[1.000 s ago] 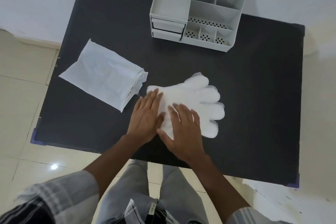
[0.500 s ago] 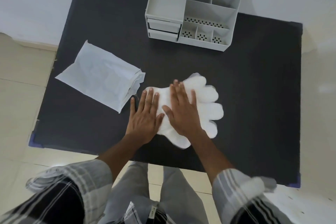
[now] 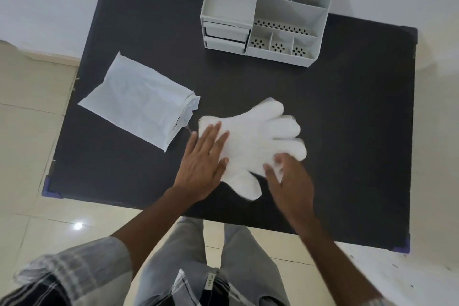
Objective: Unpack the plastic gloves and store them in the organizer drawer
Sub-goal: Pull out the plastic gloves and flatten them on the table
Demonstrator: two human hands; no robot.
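Observation:
A flat stack of white plastic gloves (image 3: pixel 258 136) lies in the middle of the black table (image 3: pixel 360 131), fingers pointing right. My left hand (image 3: pixel 205 159) presses flat on the cuff end of the stack, fingers spread. My right hand (image 3: pixel 290 181) rests on the stack's near right edge by the lowest glove finger, with its fingertips curled at the plastic; it is blurred. The torn white packet (image 3: pixel 141 104) lies to the left, its open end facing the gloves. The grey organizer (image 3: pixel 268 7) stands at the back, with two shut drawers (image 3: pixel 226 38) low on its left side.
The organizer has several open compartments on top and at its right. The table's near edge runs just in front of my wrists, with tiled floor below and a white wall behind.
My right hand has slid from the middle of the glove stack down to its near right edge. My left hand has stayed pressed on the cuff end.

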